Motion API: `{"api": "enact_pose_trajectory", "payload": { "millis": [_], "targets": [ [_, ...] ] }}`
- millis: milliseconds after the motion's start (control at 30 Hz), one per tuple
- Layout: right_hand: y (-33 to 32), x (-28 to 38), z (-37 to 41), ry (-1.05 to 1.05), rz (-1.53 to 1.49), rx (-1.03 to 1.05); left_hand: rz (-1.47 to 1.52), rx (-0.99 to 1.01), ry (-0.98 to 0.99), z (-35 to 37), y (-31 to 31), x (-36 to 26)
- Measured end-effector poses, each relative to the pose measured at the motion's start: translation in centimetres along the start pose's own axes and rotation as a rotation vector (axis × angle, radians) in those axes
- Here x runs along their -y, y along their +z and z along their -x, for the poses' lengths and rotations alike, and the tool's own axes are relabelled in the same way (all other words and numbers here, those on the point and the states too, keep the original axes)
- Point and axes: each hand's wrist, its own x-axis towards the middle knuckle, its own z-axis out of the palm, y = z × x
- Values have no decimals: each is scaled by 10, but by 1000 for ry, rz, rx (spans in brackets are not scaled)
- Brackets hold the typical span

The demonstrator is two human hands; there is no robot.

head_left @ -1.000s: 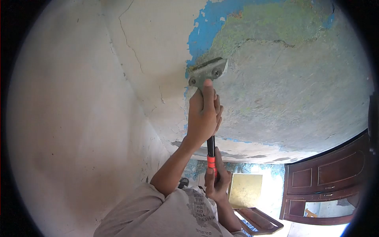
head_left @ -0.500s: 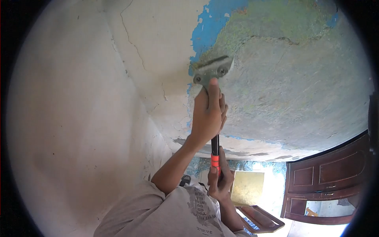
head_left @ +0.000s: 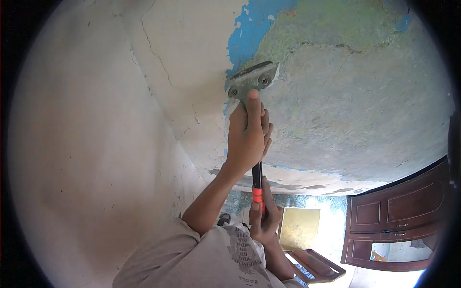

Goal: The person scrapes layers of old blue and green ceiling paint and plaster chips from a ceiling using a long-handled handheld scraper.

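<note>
A long-handled paint scraper (head_left: 251, 82) has a wide metal head with two screws, its blade against the painted surface at the edge of a blue patch (head_left: 247, 36). My left hand (head_left: 247, 132) is closed round the shaft just below the head, thumb pressed along its back. Further down, the black shaft (head_left: 257, 174) runs into a red grip (head_left: 258, 194). My right hand (head_left: 266, 221) is wrapped round this lower end, index finger stretched along it. White paint (head_left: 201, 43) lies left of the blade, and bare grey-green plaster (head_left: 336, 101) lies right of it.
A crack (head_left: 331, 45) crosses the plaster. Another white surface (head_left: 86, 144) meets this one along a corner on the left. Dark wooden cabinets (head_left: 398, 206) stand at lower right, near a wooden-framed piece (head_left: 319, 269) and a yellowish panel (head_left: 298, 228).
The scraper and both hands have shifted slightly left in view, and the head sits a little higher and more tilted. Both hands keep their grip.
</note>
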Motion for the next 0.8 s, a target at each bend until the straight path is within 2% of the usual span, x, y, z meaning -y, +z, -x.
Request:
{"api": "enact_pose_trajectory", "payload": {
  "millis": [233, 333, 467, 567, 733, 800],
  "targets": [
    [4, -4, 1, -86, 30, -30, -29, 11, 0, 2, -2, 6],
    [0, 3, -2, -13, 36, 21, -20, -16, -17, 4, 0, -3],
    [-4, -8, 7, -28, -10, 0, -35, 1, 1, 4, -2, 8],
    [-6, -1, -2, -59, 66, 24, 3, -2, 9, 0, -1, 6],
    [-3, -13, 10, -12, -18, 2, -17, 49, 29, 4, 1, 16],
    [-4, -9, 6, -16, -13, 4, -10, 14, 27, 0, 2, 10]
  ]
}}
